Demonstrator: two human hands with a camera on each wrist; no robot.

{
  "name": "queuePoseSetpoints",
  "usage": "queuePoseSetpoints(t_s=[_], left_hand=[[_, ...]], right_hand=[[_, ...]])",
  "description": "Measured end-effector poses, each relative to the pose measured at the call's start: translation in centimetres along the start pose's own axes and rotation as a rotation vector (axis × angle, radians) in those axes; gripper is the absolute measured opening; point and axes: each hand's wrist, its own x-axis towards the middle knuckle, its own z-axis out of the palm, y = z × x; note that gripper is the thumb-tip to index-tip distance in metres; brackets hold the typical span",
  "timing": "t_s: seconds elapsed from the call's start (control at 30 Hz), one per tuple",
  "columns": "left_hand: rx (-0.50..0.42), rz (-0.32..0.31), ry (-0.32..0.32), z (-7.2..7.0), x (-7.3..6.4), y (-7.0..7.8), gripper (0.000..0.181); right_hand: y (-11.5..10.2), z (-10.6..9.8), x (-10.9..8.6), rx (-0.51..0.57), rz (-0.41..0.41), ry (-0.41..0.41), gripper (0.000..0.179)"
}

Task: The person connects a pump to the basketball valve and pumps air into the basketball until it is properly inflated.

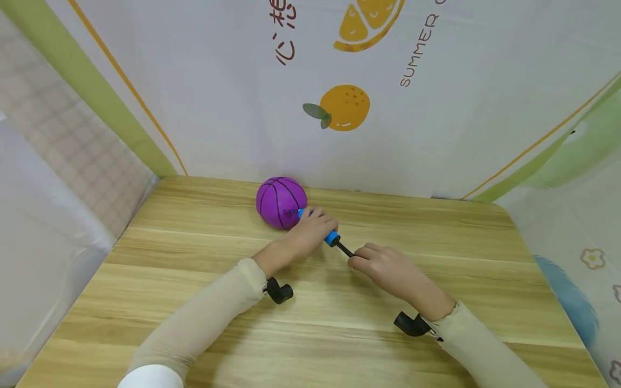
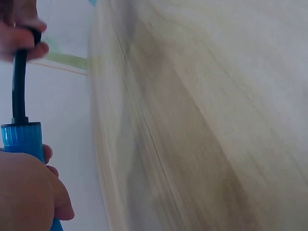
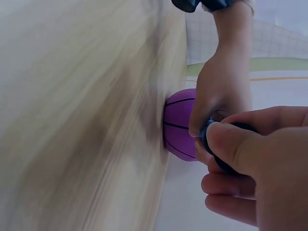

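A purple ball (image 1: 277, 201) with black seam lines sits near the back edge of the wooden table. Close against its right side is a blue hand pump (image 1: 332, 237), angled down to the right. My left hand (image 1: 310, 233) grips the pump's blue barrel (image 2: 22, 137), fingers wrapped round it. The black rod (image 2: 19, 89) sticks out of the barrel's end. With my right hand (image 1: 388, 269) I hold the black handle (image 3: 231, 166) at the rod's far end, thumb and fingers curled round it. The pump's tip at the ball is mostly hidden by my left hand.
The wooden table (image 1: 310, 345) spans the view below the hands. A white curtain (image 1: 218, 108) with printed oranges hangs right behind its back edge. Black wrist-camera mounts (image 1: 280, 291) stick out from both sleeves, low over the tabletop.
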Motion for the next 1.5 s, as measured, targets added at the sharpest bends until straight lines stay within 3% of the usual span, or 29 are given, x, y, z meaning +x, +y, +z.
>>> queuePoseSetpoints(t_s=[0.27, 0.53, 0.83, 1.2, 1.5], left_hand=[[-0.002, 0.0, -0.019, 0.1, 0.0, 0.4, 0.019], [0.022, 0.009, -0.006, 0.0, 0.0, 0.3, 0.018], [0.026, 0.035, -0.008, 0.2, 0.1, 0.4, 0.022], [0.038, 0.016, 0.018, 0.0, 0.0, -0.2, 0.031], [0.016, -0.004, -0.022, -0.2, 0.2, 0.1, 0.028]], right_hand=[[0.6, 1.1, 1.9, 0.009, 0.027, -0.056, 0.019], [0.8, 1.5, 2.0, -0.008, 0.023, -0.034, 0.016], [0.2, 0.8, 0.1, 0.025, -0.001, -0.01, 0.012], [-0.7, -1.9, -3.1, 0.12, -0.008, 0.022, 0.021], [-0.6, -1.8, -2.4, 0.077, -0.019, 0.023, 0.023]])
